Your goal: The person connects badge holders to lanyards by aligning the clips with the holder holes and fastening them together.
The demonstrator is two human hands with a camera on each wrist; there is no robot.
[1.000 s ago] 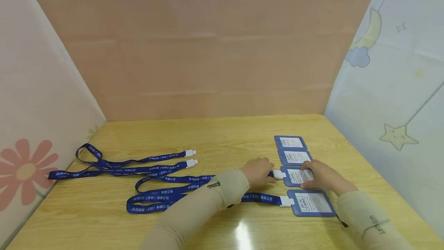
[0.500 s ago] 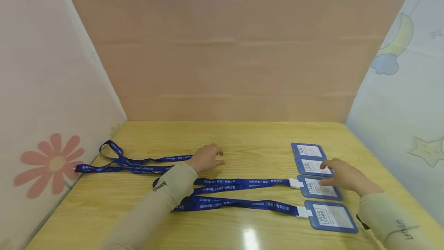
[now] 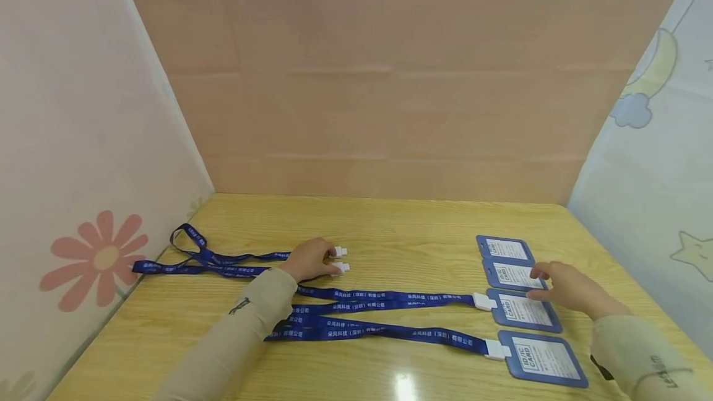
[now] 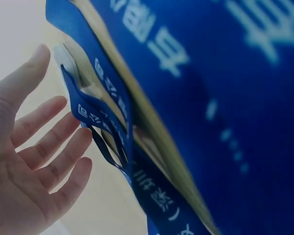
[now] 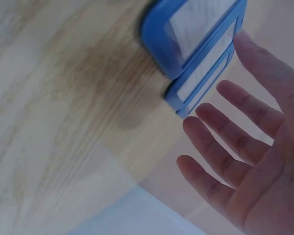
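Note:
In the head view my left hand (image 3: 308, 260) is at the white clips of two blue lanyards. Its fingertips are right by the farther clip (image 3: 342, 252), and its thumb overlaps the nearer clip (image 3: 342, 268). The left wrist view shows those fingers (image 4: 54, 147) spread and loosely bent beside the blue straps (image 4: 105, 98). Over the second and third blue ID card holders (image 3: 526, 310) is my right hand (image 3: 574, 289), with thumb and fingers apart and nothing between them. White clips join two other lanyards to the third holder and the nearest holder (image 3: 548, 361).
The two farther card holders, the back one (image 3: 504, 248) and the one before it (image 3: 501, 272), have no lanyard attached. Lanyard straps (image 3: 211, 262) loop and cross at the table's left. Printed cloth walls stand left and right, with a plain backdrop (image 3: 390, 110) behind the wooden table (image 3: 412, 221).
My left hand has left the third holder's lanyard clip and moved left to the two loose lanyards' clips. My right hand has let go of the third holder and lifted. The head view has shifted.

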